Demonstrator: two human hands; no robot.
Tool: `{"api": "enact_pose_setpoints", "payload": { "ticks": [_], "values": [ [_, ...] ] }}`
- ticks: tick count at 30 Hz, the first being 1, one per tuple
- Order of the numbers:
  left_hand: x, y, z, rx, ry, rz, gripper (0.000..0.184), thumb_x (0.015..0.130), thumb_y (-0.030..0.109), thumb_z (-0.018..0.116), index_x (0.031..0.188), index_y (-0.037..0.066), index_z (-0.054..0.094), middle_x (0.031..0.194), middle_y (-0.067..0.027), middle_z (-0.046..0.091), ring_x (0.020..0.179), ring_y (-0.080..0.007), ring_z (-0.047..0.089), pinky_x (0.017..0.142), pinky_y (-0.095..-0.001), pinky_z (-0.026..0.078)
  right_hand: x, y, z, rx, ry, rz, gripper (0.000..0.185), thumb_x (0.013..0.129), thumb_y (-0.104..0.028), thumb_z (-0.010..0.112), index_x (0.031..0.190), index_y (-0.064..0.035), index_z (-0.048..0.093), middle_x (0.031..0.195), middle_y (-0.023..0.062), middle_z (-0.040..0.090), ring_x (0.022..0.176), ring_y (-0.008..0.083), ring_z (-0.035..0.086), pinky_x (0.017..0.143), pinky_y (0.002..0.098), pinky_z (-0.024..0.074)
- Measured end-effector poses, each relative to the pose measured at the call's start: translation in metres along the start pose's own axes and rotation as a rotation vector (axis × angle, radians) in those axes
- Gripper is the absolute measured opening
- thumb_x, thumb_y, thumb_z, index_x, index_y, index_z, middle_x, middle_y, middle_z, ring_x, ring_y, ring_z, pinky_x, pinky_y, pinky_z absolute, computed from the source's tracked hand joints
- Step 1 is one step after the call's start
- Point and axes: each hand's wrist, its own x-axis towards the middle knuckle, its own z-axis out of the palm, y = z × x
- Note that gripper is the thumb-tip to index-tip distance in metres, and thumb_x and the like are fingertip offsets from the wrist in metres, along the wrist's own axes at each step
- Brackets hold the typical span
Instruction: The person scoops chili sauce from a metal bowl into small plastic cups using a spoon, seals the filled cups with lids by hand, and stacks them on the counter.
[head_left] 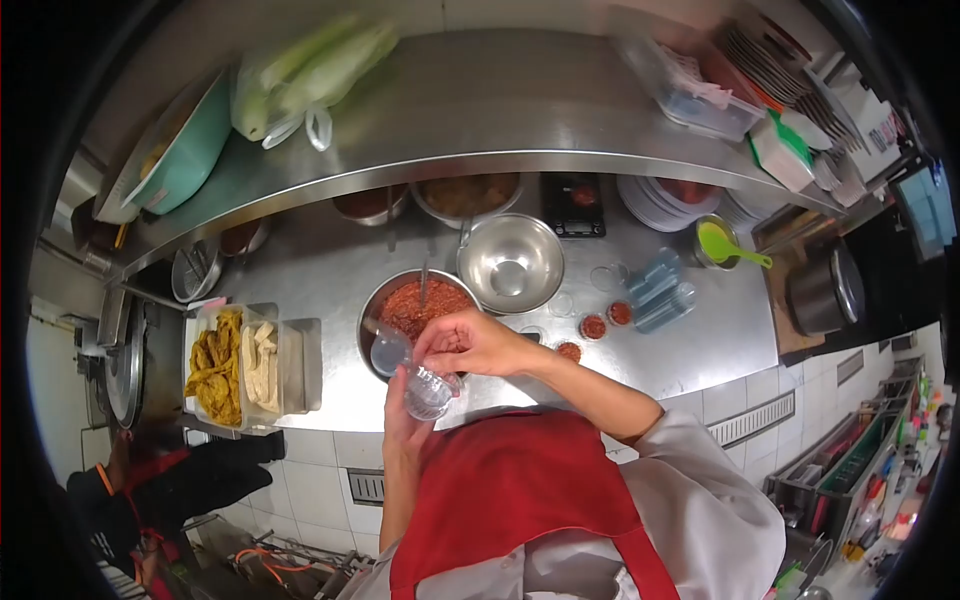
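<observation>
Curling around clear plastic cups [428, 397], the left grip [402, 418] in the head view holds them at the near edge of the tabletop [325, 300], while the right grip [480, 345] bends its fingers against them, whether pinching one I cannot tell. Just beyond both grips stands a steel bowl [365, 325] of chunky red mixture [400, 305]; right of the right grip are small filled cups [592, 327] and, farther out, nested clear cups [663, 290] lying sideways.

Clear plastic cups [430, 400] are held in the left hand [399, 428] and met by the right hand's [468, 343] fingers, at the near side of a metal bowl [368, 312] filled with red food [405, 305]. Small filled cups [592, 327] are placed farther right.
</observation>
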Motion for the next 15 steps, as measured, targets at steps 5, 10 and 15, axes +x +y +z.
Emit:
{"api": "enact_pose_setpoints", "payload": {
  "ticks": [5, 10, 15],
  "values": [
    [0.002, -0.015, -0.010, 0.063, 0.020, -0.042, 0.079, 0.097, 0.074, 0.045, 0.142, 0.011, 0.053, 0.126, -0.0100, 0.066, 0.105, -0.0295, 0.067, 0.084, -0.0504, 0.057, -0.017, -0.021, 0.006, -0.398, 0.283, -0.049, 0.013, 0.092, -0.011, 0.077, 0.098, -0.0002, 0.072, 0.088, 0.0085, 0.070, 0.077, 0.0118, 0.067, 0.068, 0.0306, 0.0532],
    [0.009, -0.023, -0.002, 0.010, 0.087, -0.041, 0.082, 0.087, 0.061, 0.075, 0.141, 0.003, 0.053, 0.124, -0.0119, 0.067, 0.112, -0.0273, 0.066, 0.085, -0.0470, 0.060, -0.023, -0.022, 0.013, -0.665, 0.429, -0.272, 0.012, 0.087, -0.009, 0.076, 0.094, 0.0005, 0.073, 0.080, 0.0087, 0.063, 0.070, 0.0205, 0.064, 0.066, 0.0340, 0.0519],
    [0.014, -0.015, -0.003, -0.059, -0.061, 0.021, 0.074, 0.084, 0.048, 0.084, 0.134, 0.000, 0.057, 0.124, -0.0140, 0.064, 0.111, -0.0297, 0.065, 0.087, -0.0493, 0.060, -0.019, -0.029, -0.034, -0.597, 0.532, -0.302, 0.017, 0.087, -0.015, 0.077, 0.100, -0.0041, 0.076, 0.087, 0.0078, 0.070, 0.074, 0.0171, 0.067, 0.068, 0.0331, 0.0541]
  ]
}}
